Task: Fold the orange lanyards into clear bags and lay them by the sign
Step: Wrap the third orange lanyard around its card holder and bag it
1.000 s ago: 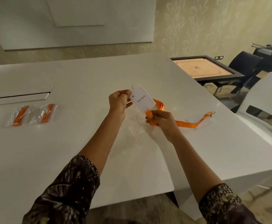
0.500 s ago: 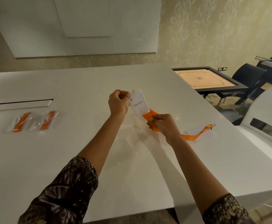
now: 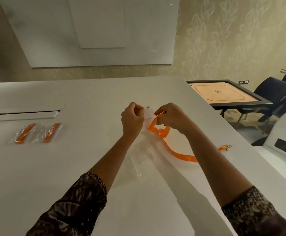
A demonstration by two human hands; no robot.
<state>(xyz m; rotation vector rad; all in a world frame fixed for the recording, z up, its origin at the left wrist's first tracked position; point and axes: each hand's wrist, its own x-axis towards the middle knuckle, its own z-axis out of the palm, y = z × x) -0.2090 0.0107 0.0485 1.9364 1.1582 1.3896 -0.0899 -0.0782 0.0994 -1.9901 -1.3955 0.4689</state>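
Above an empty bag (image 3: 144, 155), left hand (image 3: 133, 119) pinches card (image 3: 148, 119), right hand (image 3: 173, 117) grips orange lanyard (image 3: 178, 153); leftward, two bags (image 3: 24, 133) hold folded lanyards (image 3: 51, 132).

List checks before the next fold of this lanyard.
1. Left hand pinches the name card: ok.
2. Right hand holds the orange lanyard near the card: ok.
3. Lanyard fully gathered: not ok, its tail and clip lie out on the table.
4. Clear bag flat on the table below the hands: ok.
5. Bag mouth open: cannot tell.
6. Two bagged lanyards laid at the left: ok.
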